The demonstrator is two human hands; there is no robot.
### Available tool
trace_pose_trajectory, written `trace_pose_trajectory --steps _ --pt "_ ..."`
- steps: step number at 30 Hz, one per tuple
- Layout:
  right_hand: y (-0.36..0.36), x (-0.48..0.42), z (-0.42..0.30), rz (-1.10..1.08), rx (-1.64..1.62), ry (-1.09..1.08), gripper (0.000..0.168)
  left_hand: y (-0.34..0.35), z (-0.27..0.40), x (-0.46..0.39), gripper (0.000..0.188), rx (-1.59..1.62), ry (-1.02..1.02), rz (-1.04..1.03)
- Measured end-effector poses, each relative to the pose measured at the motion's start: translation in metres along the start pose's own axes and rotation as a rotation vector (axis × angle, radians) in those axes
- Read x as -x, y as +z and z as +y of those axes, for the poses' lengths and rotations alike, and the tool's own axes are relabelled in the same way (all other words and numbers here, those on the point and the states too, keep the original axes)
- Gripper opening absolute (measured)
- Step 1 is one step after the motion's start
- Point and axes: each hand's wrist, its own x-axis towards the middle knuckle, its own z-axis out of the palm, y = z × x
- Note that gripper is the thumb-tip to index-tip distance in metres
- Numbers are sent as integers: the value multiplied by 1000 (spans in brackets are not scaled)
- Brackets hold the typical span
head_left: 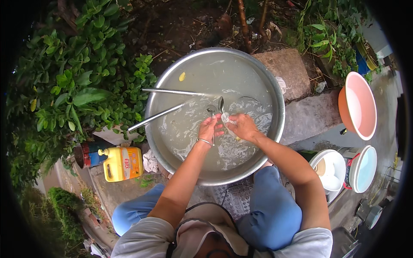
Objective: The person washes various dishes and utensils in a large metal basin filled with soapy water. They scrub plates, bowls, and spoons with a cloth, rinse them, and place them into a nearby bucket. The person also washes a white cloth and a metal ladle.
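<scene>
A large round metal basin (280,119) of cloudy water stands before me. Over its middle, my left hand (209,129) holds a metal spoon (211,110) upright between thumb and fingers, its handle running down past the palm. Close beside it, my right hand (243,126) grips a wet white cloth (228,124) around the handle of a second spoon (221,104), bowl pointing away from me. Two long metal handles (158,116) (171,92) rest over the left rim, their far ends under the water. A curved metal edge (251,98) shows at the surface, and a yellow leaf (182,76) floats near the far side.
A yellow jug (123,163) and a crumpled cloth (150,161) are left of the basin. Right of it stand an orange-pink bowl (348,106), a white bucket with bowls (332,171) and another bucket (364,169). Bushes (77,80) crowd the left; stone blocks (284,71) border the right.
</scene>
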Motion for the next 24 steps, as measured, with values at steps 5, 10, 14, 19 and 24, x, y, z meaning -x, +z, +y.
trace_pose_trajectory --steps 5,10,14,19,24 --pt "18 3 -19 -147 258 -35 28 5 -25 -11 28 221 68 -125" --pt "32 -11 47 39 -164 129 26 2 4 -11 23 -38 210 82" --pt "10 -23 63 193 -1315 456 40 5 21 5 21 -280 93 166" --pt "27 -24 17 423 -560 -115 45 28 -14 2 20 -454 276 173" --pt "34 -39 33 452 -13 -213 35 39 -10 18 19 -704 537 59"
